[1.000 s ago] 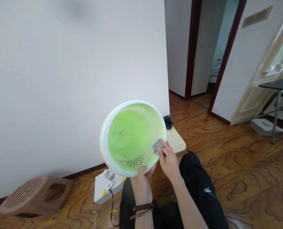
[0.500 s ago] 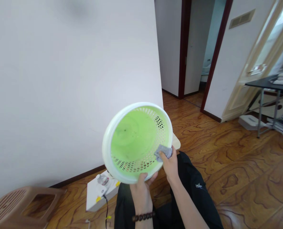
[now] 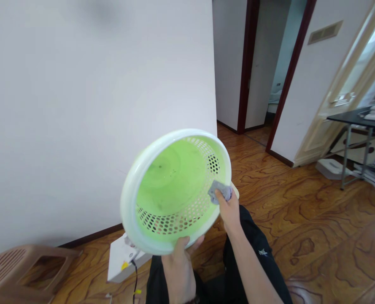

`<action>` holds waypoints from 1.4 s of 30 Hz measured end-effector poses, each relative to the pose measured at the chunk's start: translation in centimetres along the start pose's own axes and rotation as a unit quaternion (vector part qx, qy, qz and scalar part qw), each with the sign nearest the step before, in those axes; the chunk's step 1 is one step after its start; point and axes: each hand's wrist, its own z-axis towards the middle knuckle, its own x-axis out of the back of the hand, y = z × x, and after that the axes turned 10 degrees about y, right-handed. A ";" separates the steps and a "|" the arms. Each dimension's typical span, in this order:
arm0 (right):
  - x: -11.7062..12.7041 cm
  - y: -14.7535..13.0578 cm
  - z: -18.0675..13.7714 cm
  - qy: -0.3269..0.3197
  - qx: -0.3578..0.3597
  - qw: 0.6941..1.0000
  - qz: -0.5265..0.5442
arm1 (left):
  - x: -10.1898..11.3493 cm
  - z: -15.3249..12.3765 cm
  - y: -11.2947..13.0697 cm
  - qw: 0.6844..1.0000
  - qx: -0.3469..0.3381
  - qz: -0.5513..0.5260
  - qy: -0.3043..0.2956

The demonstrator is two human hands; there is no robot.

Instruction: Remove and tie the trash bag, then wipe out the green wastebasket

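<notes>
A round plastic basket (image 3: 174,173), green inside with a white rim and rows of holes, is tilted toward me above my lap. My left hand (image 3: 180,264) grips its lower rim, thumb on the near side and fingers behind. At the right side of the rim, my right hand (image 3: 228,207) is closed on a grey cloth (image 3: 219,192), pressing it over the edge with the thumb inside. Fingers behind the rim are partly hidden. A few dark specks show on the basket's green bottom.
A brown plastic stool (image 3: 25,270) lies at the lower left. A white box (image 3: 120,259) with a black cable stands on the wooden floor (image 3: 326,219) behind the basket. Ahead is a white wall (image 3: 95,105); at the right, a black folding table (image 3: 354,118).
The basket has moved nearer and a little left, covering more of the white box. My right hand and the cloth have shifted slightly up along the rim.
</notes>
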 end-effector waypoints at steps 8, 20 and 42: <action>-0.5 -0.2 -1.4 0.003 -0.024 0.999 0.043 | 0.6 0.3 0.0 0.999 -0.021 -0.028 0.002; -0.2 -0.7 -3.7 -0.039 -0.084 0.994 0.050 | 0.0 -0.1 -0.1 0.998 -0.008 -0.060 0.008; 1.3 -0.3 -1.4 -0.040 -0.044 0.998 0.030 | 1.3 2.2 0.8 0.997 0.021 0.062 0.038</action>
